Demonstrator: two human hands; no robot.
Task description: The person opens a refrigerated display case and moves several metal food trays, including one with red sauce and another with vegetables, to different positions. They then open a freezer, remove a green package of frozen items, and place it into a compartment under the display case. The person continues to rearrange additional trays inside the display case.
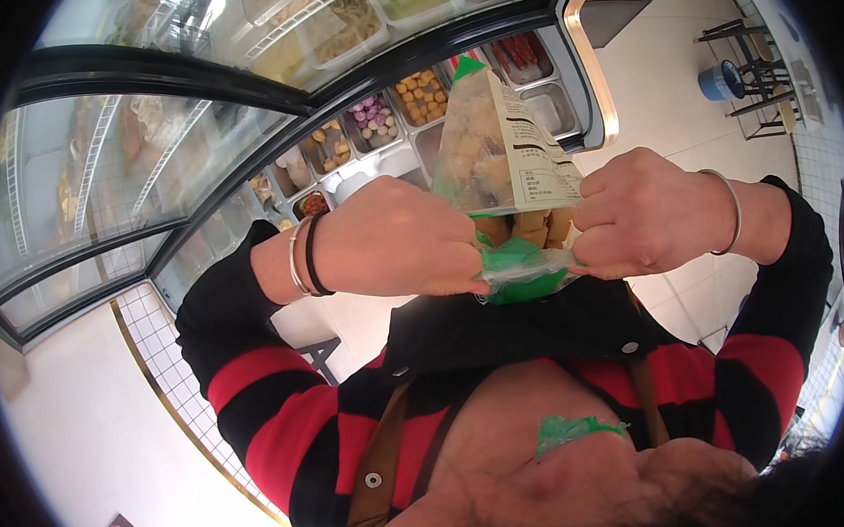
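A clear plastic food bag with green trim (473,145) hangs between my two hands, a printed label of small writing on its side. Its torn mouth faces me, and light brown cubes like fried tofu puffs (532,227) show inside. My left hand (400,243) grips the left end of the opening, and my right hand (642,215) pinches the right end. Between them the bag's green edge (524,266) is stretched. A torn strip of green and clear plastic (577,430) is at my mouth, low in the view.
Beyond the bag stands a glass-fronted display case (295,103). Its metal pans hold fried cubes (420,97), purple and white balls (373,117) and red food (519,56). At the far right are a blue bin (719,81) and stools (758,44).
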